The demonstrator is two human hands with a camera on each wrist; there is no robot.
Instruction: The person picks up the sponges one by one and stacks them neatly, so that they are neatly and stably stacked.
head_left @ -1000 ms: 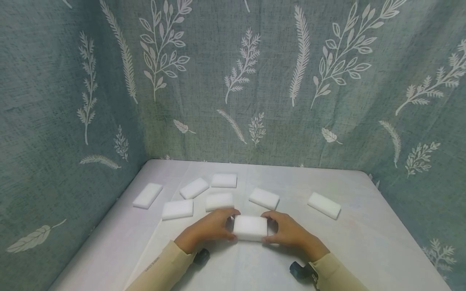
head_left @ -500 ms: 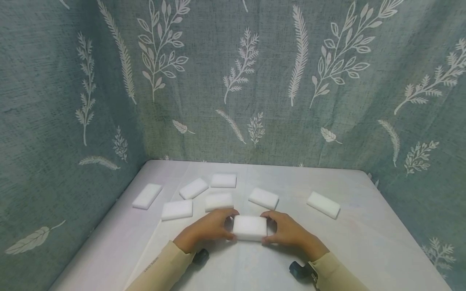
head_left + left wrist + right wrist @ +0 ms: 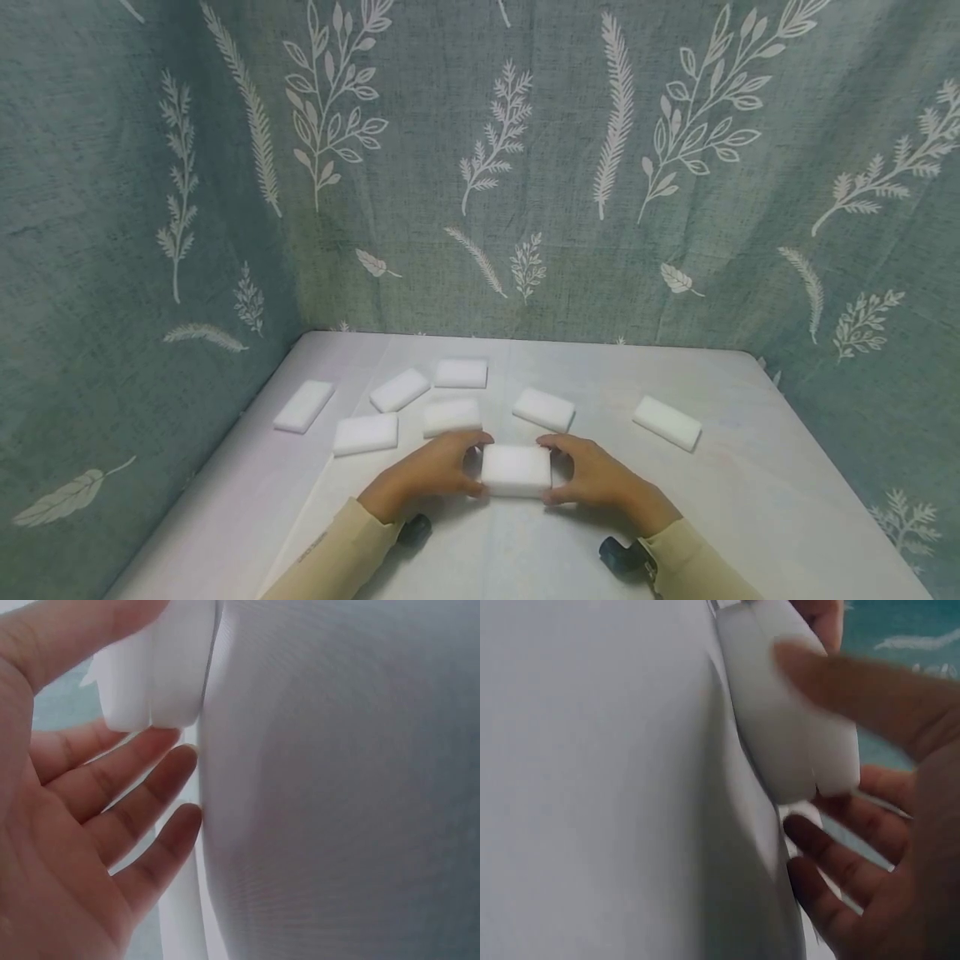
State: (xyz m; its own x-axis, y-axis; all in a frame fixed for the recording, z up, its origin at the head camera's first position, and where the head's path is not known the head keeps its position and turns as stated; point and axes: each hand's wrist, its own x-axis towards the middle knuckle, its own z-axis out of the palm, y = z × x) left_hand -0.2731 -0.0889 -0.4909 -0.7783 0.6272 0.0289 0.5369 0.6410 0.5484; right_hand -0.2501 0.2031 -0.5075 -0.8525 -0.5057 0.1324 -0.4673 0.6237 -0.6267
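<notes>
Two white sponges lie stacked flat at the near middle of the table. A seam between the upper sponge and the lower sponge shows in both wrist views. My left hand grips the left end of the stack, thumb on the near side and fingers at the far side. At the opposite end my right hand holds it the same way. In the right wrist view the thumb overlaps the lower sponge, which sits right at the tabletop. The lower fingers of both hands spread loosely below the sponge ends.
Several single white sponges lie about the table: one sponge just beyond my left hand, one behind the stack, one to the right, one at far left. A patterned curtain hangs behind the table.
</notes>
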